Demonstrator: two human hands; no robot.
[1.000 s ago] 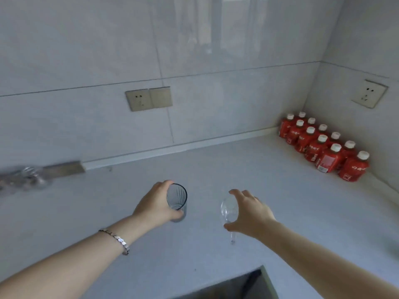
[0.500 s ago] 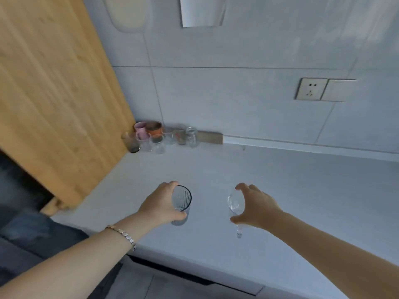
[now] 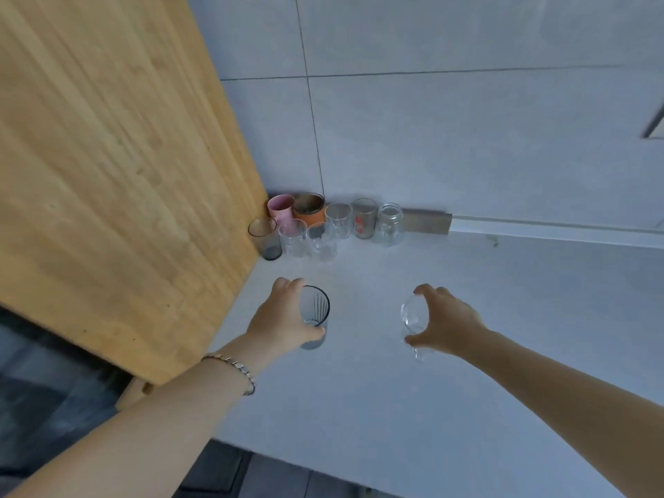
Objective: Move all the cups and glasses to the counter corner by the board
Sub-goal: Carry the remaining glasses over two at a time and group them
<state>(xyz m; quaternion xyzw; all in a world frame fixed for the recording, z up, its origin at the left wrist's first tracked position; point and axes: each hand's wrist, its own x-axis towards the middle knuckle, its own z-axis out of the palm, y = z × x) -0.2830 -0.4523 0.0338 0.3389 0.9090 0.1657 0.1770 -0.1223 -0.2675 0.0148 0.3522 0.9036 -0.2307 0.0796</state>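
My left hand [image 3: 282, 319] grips a dark ribbed tumbler [image 3: 315, 310] held above the grey counter [image 3: 467, 372]. My right hand [image 3: 443, 323] holds a clear stemmed glass [image 3: 413, 318] by its bowl, the stem hanging below my fingers. In the corner by the big wooden board [image 3: 107, 167] stands a cluster of several cups and glasses: a pink cup [image 3: 280, 207], an orange cup [image 3: 309, 209], a smoky glass [image 3: 264, 239], clear glasses [image 3: 293, 238] and a small jar [image 3: 390, 224]. Both hands are short of that cluster.
The tiled wall [image 3: 467, 138] runs behind the counter, with a metal strip [image 3: 427, 221] at its base. The counter's front edge [image 3: 323, 469] crosses below my forearms, with dark floor beyond it. A bracelet [image 3: 237, 370] is on my left wrist.
The view has swung left from the red bottles to the board corner. Both hands kept hold of their glasses and came nearer the cluster.
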